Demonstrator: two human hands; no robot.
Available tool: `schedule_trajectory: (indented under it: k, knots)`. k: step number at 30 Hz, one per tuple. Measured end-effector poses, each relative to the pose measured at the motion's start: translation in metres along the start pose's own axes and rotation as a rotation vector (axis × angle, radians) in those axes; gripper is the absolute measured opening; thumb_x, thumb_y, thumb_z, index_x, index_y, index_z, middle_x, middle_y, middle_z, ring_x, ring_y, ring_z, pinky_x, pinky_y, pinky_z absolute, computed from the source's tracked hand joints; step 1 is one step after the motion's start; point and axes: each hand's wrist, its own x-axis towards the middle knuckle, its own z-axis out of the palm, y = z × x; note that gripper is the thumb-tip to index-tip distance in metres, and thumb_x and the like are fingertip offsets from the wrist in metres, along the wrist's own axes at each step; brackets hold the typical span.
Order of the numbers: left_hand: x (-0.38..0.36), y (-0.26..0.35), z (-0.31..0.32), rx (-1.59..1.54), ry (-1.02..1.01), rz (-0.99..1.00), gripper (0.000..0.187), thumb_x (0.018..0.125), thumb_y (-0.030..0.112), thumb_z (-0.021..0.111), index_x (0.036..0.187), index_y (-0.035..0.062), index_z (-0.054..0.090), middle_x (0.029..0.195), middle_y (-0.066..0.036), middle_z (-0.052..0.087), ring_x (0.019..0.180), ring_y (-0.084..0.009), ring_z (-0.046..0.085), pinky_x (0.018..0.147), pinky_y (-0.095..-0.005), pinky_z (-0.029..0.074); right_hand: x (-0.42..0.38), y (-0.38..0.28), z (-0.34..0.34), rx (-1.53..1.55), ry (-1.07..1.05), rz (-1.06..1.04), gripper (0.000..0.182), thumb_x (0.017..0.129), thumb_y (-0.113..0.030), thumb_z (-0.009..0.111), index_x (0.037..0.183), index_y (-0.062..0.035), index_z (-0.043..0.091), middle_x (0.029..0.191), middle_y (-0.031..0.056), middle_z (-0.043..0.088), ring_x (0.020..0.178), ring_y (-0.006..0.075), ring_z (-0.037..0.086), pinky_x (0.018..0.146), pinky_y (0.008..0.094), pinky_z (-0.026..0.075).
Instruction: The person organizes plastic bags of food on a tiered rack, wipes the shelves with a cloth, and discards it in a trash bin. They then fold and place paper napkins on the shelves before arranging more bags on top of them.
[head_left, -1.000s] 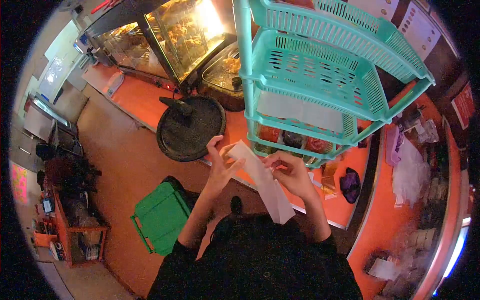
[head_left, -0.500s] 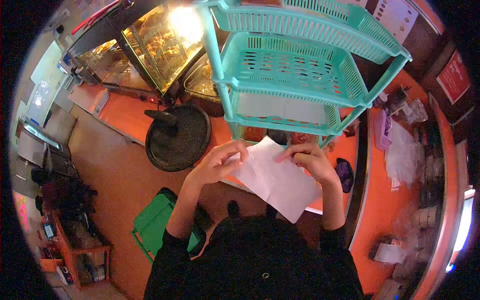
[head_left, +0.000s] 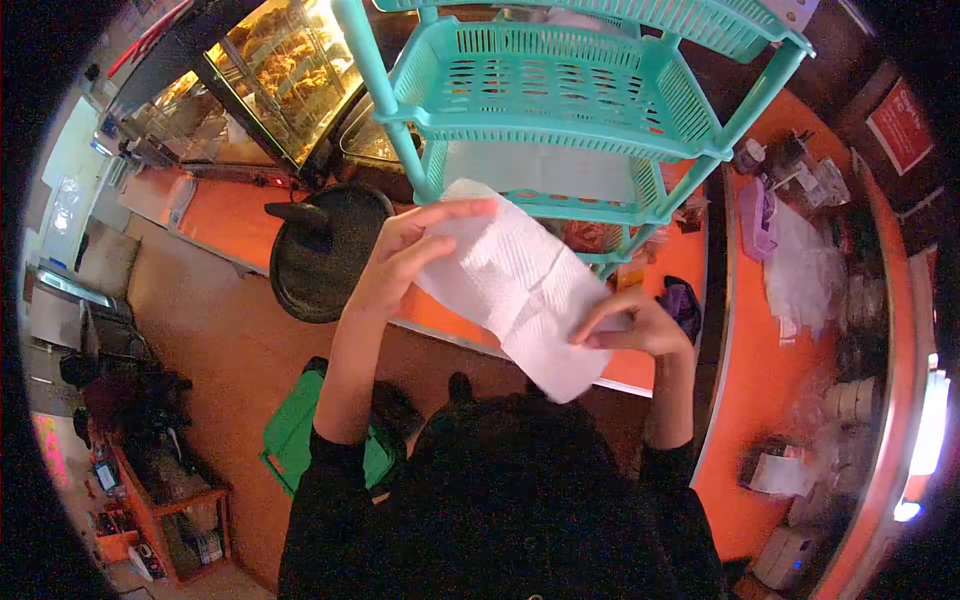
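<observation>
No legible text, even on red sign (head_left: 899,128).

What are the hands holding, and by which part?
A white paper sheet: left hand at its upper left end, right hand at its lower right end.

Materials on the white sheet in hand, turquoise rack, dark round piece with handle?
White sheet: probably paper towel; matte, creased, with fine ridged texture.
Turquoise rack: likely moulded plastic; uniform colour, slotted walls, slight sheen.
Dark round piece: dull, grainy-looking black finish; the picture is noisy, so coated metal, plastic or stone all stay open.
</observation>
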Motion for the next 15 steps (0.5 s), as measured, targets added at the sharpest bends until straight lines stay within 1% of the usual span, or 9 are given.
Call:
schedule_trajectory:
  k: [2,3,5,6,8,9,10,14,15]
  knots:
    - [-0.001,0.006,0.001,0.457,0.168,-0.010,0.048,0.075,-0.003,0.056,0.123,0.0005,0.060,0.123,-0.009,0.062,0.115,-0.0146,0.054,0.101,-0.0312,0.038,-0.022,-0.002,-0.011,-0.105,0.458,0.022,0.011,0.080,-0.001,0.067,0.091,-0.0011,0.070,0.087,0.0035,0.070,0.082,0.0140,0.063,0.075,0.0276,0.049]
    - [0.000,-0.002,0.003,0.462,0.220,0.049,0.044,0.078,0.001,0.063,0.122,0.0027,0.061,0.121,-0.011,0.062,0.114,-0.0165,0.056,0.100,-0.0331,0.040,-0.023,-0.007,-0.012,-0.108,0.458,0.020,0.011,0.080,-0.001,0.067,0.091,-0.0011,0.070,0.087,0.0035,0.070,0.082,0.0140,0.063,0.075,0.0276,0.049]
    - [0.004,-0.010,0.011,0.542,0.272,0.153,0.045,0.077,0.002,0.064,0.122,0.0016,0.060,0.123,-0.011,0.061,0.116,-0.0187,0.055,0.101,-0.0333,0.039,-0.022,-0.024,-0.008,-0.112,0.989,0.028,0.009,0.079,0.001,0.064,0.088,-0.0003,0.066,0.079,0.0051,0.067,0.076,0.0124,0.062,0.062,0.0258,0.046]
    - [0.006,-0.012,0.015,0.619,0.324,0.255,0.047,0.077,0.003,0.065,0.123,0.0005,0.058,0.124,-0.012,0.060,0.118,-0.0208,0.054,0.102,-0.0335,0.038,-0.016,-0.029,-0.005,-0.114,0.991,0.025,0.009,0.079,0.001,0.064,0.088,-0.0003,0.066,0.079,0.0051,0.067,0.076,0.0124,0.062,0.062,0.0258,0.046]
    - [0.016,-0.011,0.021,0.778,0.340,0.350,0.051,0.076,-0.001,0.061,0.126,0.0018,0.055,0.124,-0.016,0.059,0.119,-0.0260,0.054,0.102,-0.0348,0.038,0.005,-0.040,0.001,-0.612,1.190,-0.041,0.011,0.080,0.001,0.063,0.090,-0.0004,0.065,0.076,0.0089,0.063,0.073,0.0165,0.062,0.057,0.0256,0.044]
    - [0.022,-0.015,0.023,0.831,0.414,0.353,0.053,0.074,-0.004,0.058,0.127,0.0024,0.055,0.123,-0.018,0.058,0.117,-0.0300,0.055,0.101,-0.0352,0.039,0.015,-0.047,0.003,-0.812,1.155,-0.153,0.021,0.078,0.006,0.057,0.097,-0.0012,0.064,0.085,0.0163,0.061,0.077,0.0277,0.064,0.062,0.0330,0.049]
    - [0.028,-0.017,0.026,0.884,0.488,0.354,0.055,0.073,-0.007,0.054,0.127,0.0031,0.055,0.121,-0.020,0.058,0.115,-0.0340,0.055,0.099,-0.0356,0.041,0.029,-0.049,0.003,-0.814,1.154,-0.159,0.021,0.078,0.006,0.057,0.097,-0.0012,0.064,0.085,0.0163,0.061,0.077,0.0277,0.064,0.062,0.0330,0.049]
    - [0.068,-0.021,0.033,1.140,0.618,0.127,0.055,0.069,-0.007,0.053,0.123,0.0036,0.054,0.124,-0.026,0.052,0.109,-0.0425,0.053,0.090,-0.0438,0.047,0.083,-0.032,-0.029,-1.270,1.221,-0.234,0.038,0.072,0.009,0.047,0.109,0.0076,0.055,0.105,0.0272,0.056,0.094,0.0440,0.059,0.081,0.0489,0.049]
    - [0.081,-0.020,0.027,1.140,0.620,0.130,0.055,0.069,-0.007,0.053,0.123,0.0036,0.054,0.124,-0.026,0.052,0.109,-0.0425,0.053,0.090,-0.0438,0.047,0.091,-0.030,-0.035,-1.202,1.190,-0.092,0.040,0.072,0.008,0.048,0.111,0.0090,0.052,0.109,0.0300,0.054,0.099,0.0459,0.055,0.084,0.0495,0.048]
